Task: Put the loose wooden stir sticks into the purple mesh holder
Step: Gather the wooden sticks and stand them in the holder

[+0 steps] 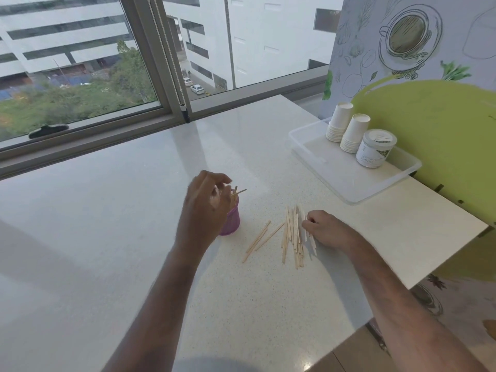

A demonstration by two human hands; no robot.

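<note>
Loose pale wooden stir sticks (pixel 294 236) lie fanned on the white speckled bench (pixel 107 224), just right of the small purple mesh holder (pixel 231 220).
Left hand (pixel 205 204) hovers over the holder, fingers curled loosely beside sticks poking out; whether they grip one, can't tell. Right hand (pixel 326 229) rests on the pile's right edge, fingers pinched narrow against sticks.

countertop (pixel 134 224) glossy speckled stone-look; stir sticks (pixel 294 237) pale matt wood; holder (pixel 232 222) purple mesh; tray (pixel 349 181) clear plastic; cups (pixel 354 132) white paper.
</note>
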